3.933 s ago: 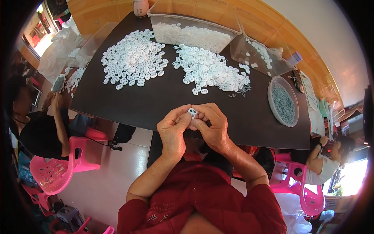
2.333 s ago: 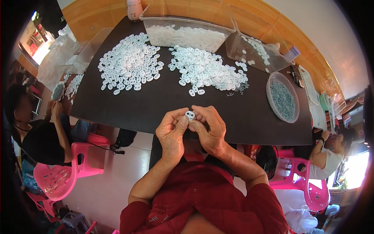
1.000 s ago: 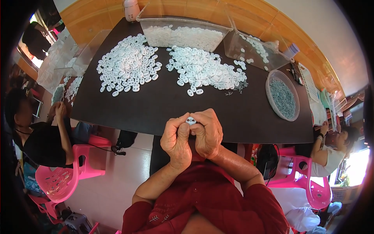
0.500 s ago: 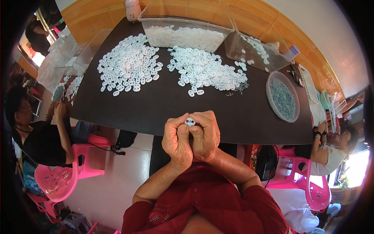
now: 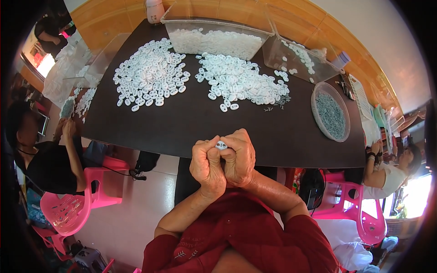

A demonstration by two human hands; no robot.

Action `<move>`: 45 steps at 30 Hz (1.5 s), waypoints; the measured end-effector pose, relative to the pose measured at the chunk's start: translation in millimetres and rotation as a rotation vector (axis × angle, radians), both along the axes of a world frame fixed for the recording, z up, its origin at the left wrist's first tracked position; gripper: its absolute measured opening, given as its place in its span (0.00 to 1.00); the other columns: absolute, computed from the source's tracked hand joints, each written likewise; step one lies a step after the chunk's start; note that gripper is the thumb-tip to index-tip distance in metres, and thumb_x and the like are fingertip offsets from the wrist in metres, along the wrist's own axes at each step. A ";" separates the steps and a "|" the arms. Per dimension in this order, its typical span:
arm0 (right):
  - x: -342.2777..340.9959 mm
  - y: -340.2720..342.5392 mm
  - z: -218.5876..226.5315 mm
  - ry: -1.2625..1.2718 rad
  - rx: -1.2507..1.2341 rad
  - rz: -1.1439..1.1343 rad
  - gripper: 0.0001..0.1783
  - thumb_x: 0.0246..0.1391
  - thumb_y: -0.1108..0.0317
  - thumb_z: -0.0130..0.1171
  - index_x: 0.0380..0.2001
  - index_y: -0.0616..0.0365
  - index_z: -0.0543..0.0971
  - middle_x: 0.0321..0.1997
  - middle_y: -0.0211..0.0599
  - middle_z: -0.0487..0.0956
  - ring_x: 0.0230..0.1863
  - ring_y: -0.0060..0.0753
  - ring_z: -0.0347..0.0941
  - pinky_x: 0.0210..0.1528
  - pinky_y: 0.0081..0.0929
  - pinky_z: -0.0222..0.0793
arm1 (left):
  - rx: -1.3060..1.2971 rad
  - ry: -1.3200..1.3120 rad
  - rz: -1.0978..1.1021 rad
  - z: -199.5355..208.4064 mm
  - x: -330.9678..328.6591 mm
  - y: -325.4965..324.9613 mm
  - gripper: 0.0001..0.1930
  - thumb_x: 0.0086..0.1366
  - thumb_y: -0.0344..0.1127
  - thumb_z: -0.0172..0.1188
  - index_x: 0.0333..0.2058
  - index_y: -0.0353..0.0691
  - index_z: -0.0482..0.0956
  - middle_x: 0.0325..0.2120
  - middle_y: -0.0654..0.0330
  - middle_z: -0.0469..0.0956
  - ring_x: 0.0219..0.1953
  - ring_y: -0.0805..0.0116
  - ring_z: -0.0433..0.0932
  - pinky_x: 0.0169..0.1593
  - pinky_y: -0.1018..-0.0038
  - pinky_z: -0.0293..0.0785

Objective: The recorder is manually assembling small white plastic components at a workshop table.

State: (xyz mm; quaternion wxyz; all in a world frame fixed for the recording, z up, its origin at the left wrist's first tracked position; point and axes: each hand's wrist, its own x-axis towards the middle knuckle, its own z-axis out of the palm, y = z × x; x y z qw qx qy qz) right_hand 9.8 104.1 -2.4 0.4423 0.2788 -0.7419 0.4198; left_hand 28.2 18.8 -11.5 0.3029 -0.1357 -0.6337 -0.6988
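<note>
Both my hands meet at the near edge of the dark table, pinching one small white oval plastic piece with dark openings. My left hand grips it from the left between thumb and fingers. From the right, my right hand holds the same piece, its fingers curled. Beyond them lie two heaps of similar white oval pieces, a left heap and a middle heap. A few small grey pins lie by the middle heap's right edge.
A clear bin of white pieces stands at the back, beside another clear bin holding fewer. At right is a round tub of grey pins. People sit at left and right by pink chairs.
The white piece has tilted between my fingers and sits slightly lower. My hands have shifted only a little. A person standing in the far left background has moved slightly.
</note>
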 end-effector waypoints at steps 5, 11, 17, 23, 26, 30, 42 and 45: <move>-0.8 1.6 -4.4 -0.030 -0.008 0.023 0.11 0.46 0.81 0.58 0.36 0.67 0.72 0.27 0.42 0.72 0.22 0.34 0.65 0.21 0.27 0.61 | -0.014 -0.014 0.000 -4.5 -2.9 -0.4 0.07 0.68 0.30 0.49 0.39 0.31 0.72 0.25 0.62 0.69 0.25 0.77 0.65 0.28 0.81 0.65; -4.9 3.5 5.4 -0.019 0.034 -0.020 0.11 0.53 0.76 0.56 0.40 0.66 0.71 0.30 0.42 0.73 0.26 0.34 0.67 0.26 0.27 0.64 | -0.042 0.011 0.025 1.9 -6.6 0.8 0.08 0.68 0.30 0.49 0.41 0.31 0.72 0.26 0.63 0.69 0.26 0.78 0.65 0.29 0.82 0.64; -4.0 22.9 16.0 -0.132 0.034 -0.089 0.13 0.41 0.84 0.58 0.34 0.65 0.76 0.31 0.42 0.77 0.29 0.38 0.71 0.30 0.28 0.68 | -0.118 -0.162 -0.177 11.4 -9.8 -2.3 0.14 0.69 0.27 0.44 0.51 0.32 0.70 0.35 0.61 0.74 0.34 0.78 0.70 0.38 0.82 0.67; -14.8 68.0 27.5 -0.221 0.065 -0.165 0.08 0.42 0.80 0.62 0.29 0.62 0.78 0.30 0.40 0.77 0.29 0.37 0.72 0.31 0.27 0.68 | 0.043 -0.406 -0.308 9.6 -9.9 -5.4 0.16 0.67 0.27 0.47 0.53 0.33 0.69 0.34 0.59 0.78 0.28 0.79 0.74 0.30 0.83 0.71; -47.2 114.2 57.4 -0.159 0.158 -0.337 0.05 0.45 0.80 0.60 0.28 0.63 0.77 0.27 0.38 0.75 0.29 0.29 0.71 0.32 0.24 0.67 | -0.035 -0.437 -0.338 -5.0 -18.0 -19.6 0.15 0.67 0.27 0.47 0.51 0.33 0.70 0.32 0.59 0.77 0.28 0.78 0.74 0.30 0.84 0.70; -116.0 169.4 101.3 -0.290 -0.084 -0.400 0.05 0.50 0.71 0.55 0.28 0.62 0.77 0.29 0.41 0.77 0.33 0.38 0.73 0.38 0.31 0.67 | 0.105 -0.497 -0.417 -10.7 -23.8 -24.0 0.12 0.66 0.27 0.50 0.48 0.32 0.72 0.31 0.59 0.77 0.27 0.78 0.74 0.29 0.84 0.70; -131.9 175.8 84.8 0.076 0.478 -0.512 0.06 0.41 0.76 0.56 0.28 0.60 0.77 0.32 0.42 0.77 0.35 0.47 0.71 0.37 0.38 0.65 | -0.207 -0.470 -0.295 8.4 -50.9 -31.2 0.10 0.64 0.26 0.52 0.43 0.35 0.75 0.28 0.59 0.77 0.25 0.79 0.74 0.26 0.82 0.70; -98.8 149.2 70.4 0.020 0.559 -0.342 0.08 0.39 0.81 0.57 0.27 0.61 0.76 0.31 0.40 0.76 0.33 0.46 0.71 0.35 0.35 0.67 | -0.660 0.044 0.081 8.2 -95.3 -37.0 0.13 0.58 0.22 0.54 0.42 0.39 0.76 0.24 0.57 0.75 0.26 0.62 0.75 0.31 0.70 0.72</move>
